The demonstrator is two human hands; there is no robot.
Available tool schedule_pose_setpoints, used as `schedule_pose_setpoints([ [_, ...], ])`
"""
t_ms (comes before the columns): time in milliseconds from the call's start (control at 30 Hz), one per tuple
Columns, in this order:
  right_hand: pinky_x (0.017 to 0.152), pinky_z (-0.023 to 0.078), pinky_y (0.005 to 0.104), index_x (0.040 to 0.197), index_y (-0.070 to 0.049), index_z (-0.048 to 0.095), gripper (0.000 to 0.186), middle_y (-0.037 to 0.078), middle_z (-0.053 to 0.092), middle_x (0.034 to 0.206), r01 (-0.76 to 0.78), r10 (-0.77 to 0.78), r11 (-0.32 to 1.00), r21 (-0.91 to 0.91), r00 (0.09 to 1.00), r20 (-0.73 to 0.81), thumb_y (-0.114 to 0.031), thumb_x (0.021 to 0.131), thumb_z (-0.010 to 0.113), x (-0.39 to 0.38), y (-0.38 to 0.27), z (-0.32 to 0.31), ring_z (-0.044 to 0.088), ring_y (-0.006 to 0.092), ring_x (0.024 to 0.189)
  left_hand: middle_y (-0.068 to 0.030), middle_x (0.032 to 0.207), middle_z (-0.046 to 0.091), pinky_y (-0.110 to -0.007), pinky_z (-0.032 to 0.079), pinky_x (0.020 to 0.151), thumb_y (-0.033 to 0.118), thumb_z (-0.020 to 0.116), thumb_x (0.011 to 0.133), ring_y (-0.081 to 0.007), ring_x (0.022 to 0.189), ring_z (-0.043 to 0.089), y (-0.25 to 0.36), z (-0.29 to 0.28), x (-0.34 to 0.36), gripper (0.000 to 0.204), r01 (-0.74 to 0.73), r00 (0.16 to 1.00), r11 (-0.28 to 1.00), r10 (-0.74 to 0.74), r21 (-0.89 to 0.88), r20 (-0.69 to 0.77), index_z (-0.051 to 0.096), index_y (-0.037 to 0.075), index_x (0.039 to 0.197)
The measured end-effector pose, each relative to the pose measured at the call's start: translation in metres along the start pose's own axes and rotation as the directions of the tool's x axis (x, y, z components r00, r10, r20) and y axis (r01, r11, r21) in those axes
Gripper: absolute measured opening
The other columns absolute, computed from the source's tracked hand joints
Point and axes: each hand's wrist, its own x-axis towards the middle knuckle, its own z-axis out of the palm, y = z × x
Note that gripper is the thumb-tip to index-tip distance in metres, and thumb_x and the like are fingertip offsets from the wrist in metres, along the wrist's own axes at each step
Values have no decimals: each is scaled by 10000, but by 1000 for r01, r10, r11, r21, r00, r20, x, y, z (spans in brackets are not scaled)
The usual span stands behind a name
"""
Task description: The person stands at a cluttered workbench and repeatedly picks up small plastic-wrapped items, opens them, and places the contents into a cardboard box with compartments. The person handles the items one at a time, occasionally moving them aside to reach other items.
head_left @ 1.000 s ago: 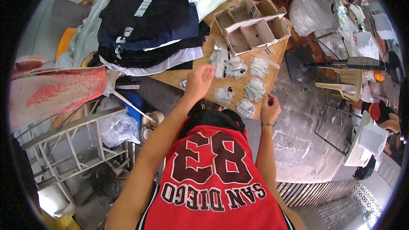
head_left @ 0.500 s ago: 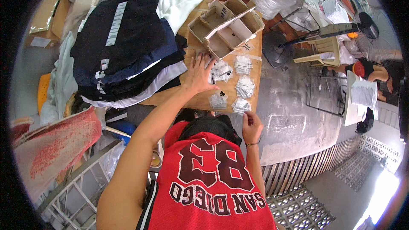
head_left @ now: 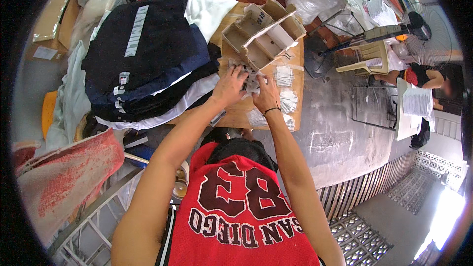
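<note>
My left hand (head_left: 230, 86) rests on the wooden table, its fingers curled in at the left side of a pile of small white labels (head_left: 252, 82). From the right, my right hand (head_left: 267, 93) closes on the same pile, fingertips and thumb bent around its edge. Between them the hands grip the labels, partly covering them. Right of my right hand lie more label piles, one at the back (head_left: 284, 76) and one in the middle (head_left: 288, 101). A further label pile (head_left: 256, 117) sits by the near edge, partly behind my right wrist. A small dark-and-white tag (head_left: 218, 117) lies by my left forearm.
Behind my hands stands a divided cardboard box (head_left: 268, 34). A tall stack of dark and white shirts (head_left: 148, 54) covers the table's left side. On the right are a black fan (head_left: 419, 25), a cream plastic chair (head_left: 367, 61) and a person seated by a white table (head_left: 404, 123).
My right hand has moved from the table's near right edge up to the label pile beside my left hand. The left hand's spread fingers have drawn in.
</note>
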Motion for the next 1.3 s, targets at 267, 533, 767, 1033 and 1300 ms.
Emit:
schedule_pose_setpoints([
  [267,920,530,447,1277,-62,618,611,201,567,1300,107,-85,972,211,990,-110,-211,724,831,1,-5,12,622,374,1102,-168,1423,521,-435,422,1111,93,790,742,-363,1356,460,-17,0,-8,545,-101,989,980,80,-172,-126,603,39,1251],
  [533,799,541,374,1266,-51,630,663,161,598,1189,96,-73,962,256,992,-99,-274,692,878,8,7,11,628,251,831,-152,1340,588,-457,401,1124,92,786,742,-357,1266,549,-10,-7,-10,480,-141,980,958,101,-248,-169,637,48,1196],
  [767,790,545,367,1294,-68,614,643,137,573,1226,49,-52,917,397,999,-3,-219,722,865,10,17,10,626,239,818,-189,1446,490,-504,337,1164,173,827,726,-385,1362,451,-13,-11,-5,729,-209,940,953,134,-220,-313,517,92,1381],
  [1033,787,540,382,1308,-99,599,633,117,562,1255,59,-38,973,222,994,-100,-205,734,843,10,10,16,629,235,813,-207,1454,481,-478,373,1138,193,863,694,-392,1356,447,-20,-13,-4,797,-1,987,948,-51,-317,-155,513,99,1404],
  [1300,746,550,387,1167,-82,680,447,132,635,1158,88,-50,953,290,990,-134,-147,743,805,9,11,22,659,243,781,-196,1457,504,-458,411,1121,165,799,773,-387,1352,472,-17,-11,-6,442,-25,988,978,-7,-206,-155,666,54,1179],
])
